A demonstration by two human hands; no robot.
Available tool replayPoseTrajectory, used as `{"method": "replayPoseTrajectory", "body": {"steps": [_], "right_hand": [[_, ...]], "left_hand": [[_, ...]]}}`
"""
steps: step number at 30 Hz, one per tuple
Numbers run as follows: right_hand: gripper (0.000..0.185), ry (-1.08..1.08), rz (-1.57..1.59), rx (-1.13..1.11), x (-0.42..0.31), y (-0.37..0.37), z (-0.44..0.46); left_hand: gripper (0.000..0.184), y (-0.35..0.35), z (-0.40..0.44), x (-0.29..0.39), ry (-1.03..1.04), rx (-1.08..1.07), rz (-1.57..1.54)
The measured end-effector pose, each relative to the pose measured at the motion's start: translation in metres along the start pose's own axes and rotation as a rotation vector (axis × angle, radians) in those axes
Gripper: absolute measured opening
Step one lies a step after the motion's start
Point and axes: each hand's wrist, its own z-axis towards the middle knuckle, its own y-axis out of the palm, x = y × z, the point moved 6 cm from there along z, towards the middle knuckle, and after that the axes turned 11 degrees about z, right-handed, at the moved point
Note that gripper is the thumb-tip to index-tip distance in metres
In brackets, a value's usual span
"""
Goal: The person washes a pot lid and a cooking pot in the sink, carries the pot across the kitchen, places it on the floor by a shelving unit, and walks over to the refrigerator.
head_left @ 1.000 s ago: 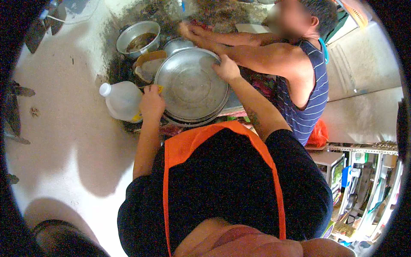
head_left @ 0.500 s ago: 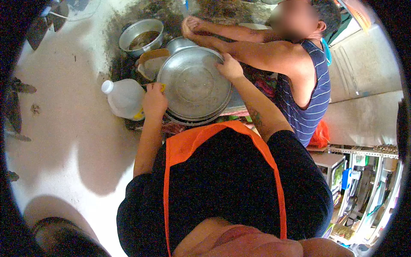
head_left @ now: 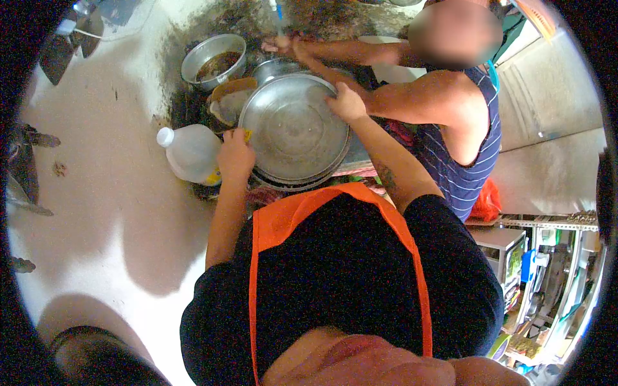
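My right hand [head_left: 346,103] is closed on the upper right rim of a large, shallow round metal pan [head_left: 293,132], thumb over the edge. The pan is tilted toward me, and other dark metal rims [head_left: 293,185] show beneath its lower edge. At the pan's left side, my left hand [head_left: 236,156] is closed, with a small yellow thing [head_left: 247,135] at its fingertips; its kind is mostly hidden. Just left of that hand stands a translucent plastic jug [head_left: 193,154] with a white cap. A brown-edged container [head_left: 230,103] lies behind the pan.
A metal pot [head_left: 214,63] with brown liquid stands at the back left. Close on my right, a person in a striped sleeveless top [head_left: 460,161] reaches both arms across behind the pan, hands near running water. Shelves [head_left: 534,276] with kitchen goods stand at the lower right.
The other person's hands have parted and shifted left, and running water now shows by them. My hands keep about the same places on the pan; the whole view has shifted slightly.
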Motion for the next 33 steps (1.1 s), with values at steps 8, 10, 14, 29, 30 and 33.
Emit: {"method": "replayPoseTrajectory", "body": {"steps": [8, 10, 14, 29, 30, 33], "right_hand": [[0.041, 0.009, -0.033, -0.015, -0.007, -0.01, -0.002], [0.041, -0.001, -0.024, -0.007, -0.007, -0.009, 0.001], [0.04, -0.011, -0.022, 0.004, -0.003, -0.005, 0.005], [0.042, 0.004, -0.035, -0.02, -0.009, 0.008, 0.017], [0.042, 0.005, -0.035, -0.02, -0.007, 0.011, 0.019], [0.042, -0.005, -0.03, 0.002, -0.007, 0.019, 0.025]], "left_hand": [[0.025, -0.007, 0.002, 0.005, -0.004, -0.007, 0.01], [0.025, -0.007, 0.005, 0.005, 0.003, -0.013, 0.011], [0.025, -0.005, 0.005, 0.006, 0.006, -0.003, -0.008], [0.024, 0.003, 0.02, -0.005, -0.006, -0.007, -0.03], [0.024, 0.004, 0.022, -0.006, 0.001, -0.01, -0.032], [0.024, 0.01, 0.026, -0.013, 0.001, 0.017, -0.059]]}}
